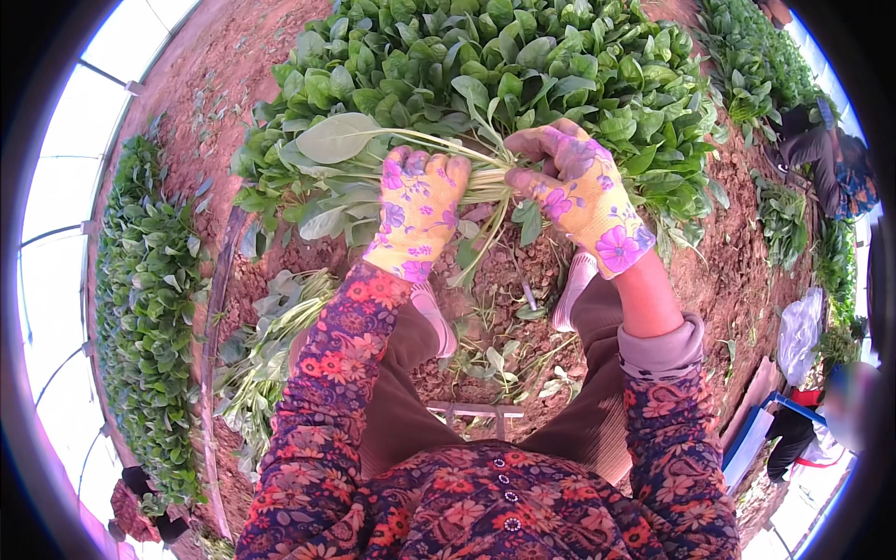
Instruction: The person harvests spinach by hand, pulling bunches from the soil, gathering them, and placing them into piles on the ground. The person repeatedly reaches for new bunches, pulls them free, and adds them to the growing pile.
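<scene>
My left hand, in a yellow glove with purple flowers, is closed around a bunch of leafy greens that look like spinach. The leaves point to the left and the pale stems to the right. My right hand, gloved alike, has its thumb and fingers at the stem ends of the same bunch. Some stems hang down between the hands. Just beyond both hands stands a dense bed of growing greens. Below, between my feet, a thin tool with a pale metal end lies on the soil.
Picked greens lie in a heap at my left, beside a long dark strip. Another planted row runs farther left. At right are a clear plastic bag, a blue-edged box and other people. Loose leaves litter the soil.
</scene>
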